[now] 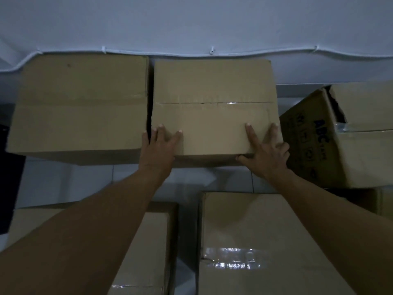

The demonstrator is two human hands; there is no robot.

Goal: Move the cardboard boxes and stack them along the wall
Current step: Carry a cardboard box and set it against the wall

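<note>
A plain taped cardboard box (212, 90) stands against the pale wall (191, 22), close beside a second plain box (80, 99) on its left. My left hand (158, 146) lies flat on the near left corner of the middle box, fingers spread. My right hand (265, 152) rests on its near right corner, thumb hooked over the front edge. Neither hand closes around the box; both press on its top.
A printed box (344, 145) with a torn flap sits tilted at the right. Two more boxes lie near me: one with shiny tape (255, 241) and one under my left forearm (148, 252). A white cable (148, 52) runs along the wall. Pale tiled floor (74, 182) shows between the rows.
</note>
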